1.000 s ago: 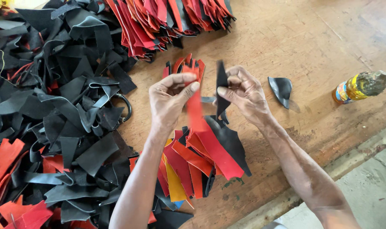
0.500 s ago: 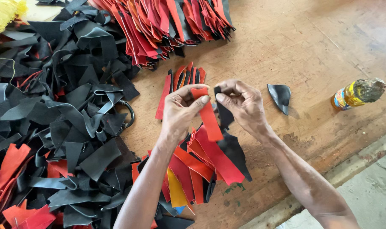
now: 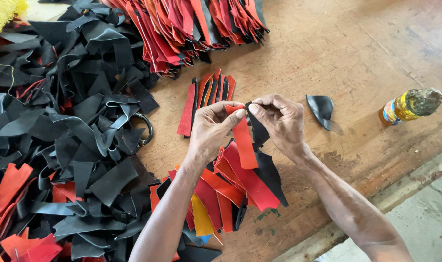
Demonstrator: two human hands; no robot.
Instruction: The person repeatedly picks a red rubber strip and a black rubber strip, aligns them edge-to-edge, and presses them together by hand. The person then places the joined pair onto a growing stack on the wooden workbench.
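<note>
black scrap heap [image 3: 61, 140] piled at left, within reach | left hand [image 3: 211, 128] pinched on red strip [image 3: 243, 143] at its top | right hand [image 3: 279, 121] pinched on black strip [image 3: 262, 140], ends held together | bottle [image 3: 410, 106] lying far right

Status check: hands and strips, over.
Left hand pinching red strip. Right hand pinching black strip, tops together. Nothing in between; loose black scrap lies clear.

A small bottle [image 3: 409, 105] with a yellow-and-blue label lies at the table's [image 3: 357, 43] right edge.
</note>
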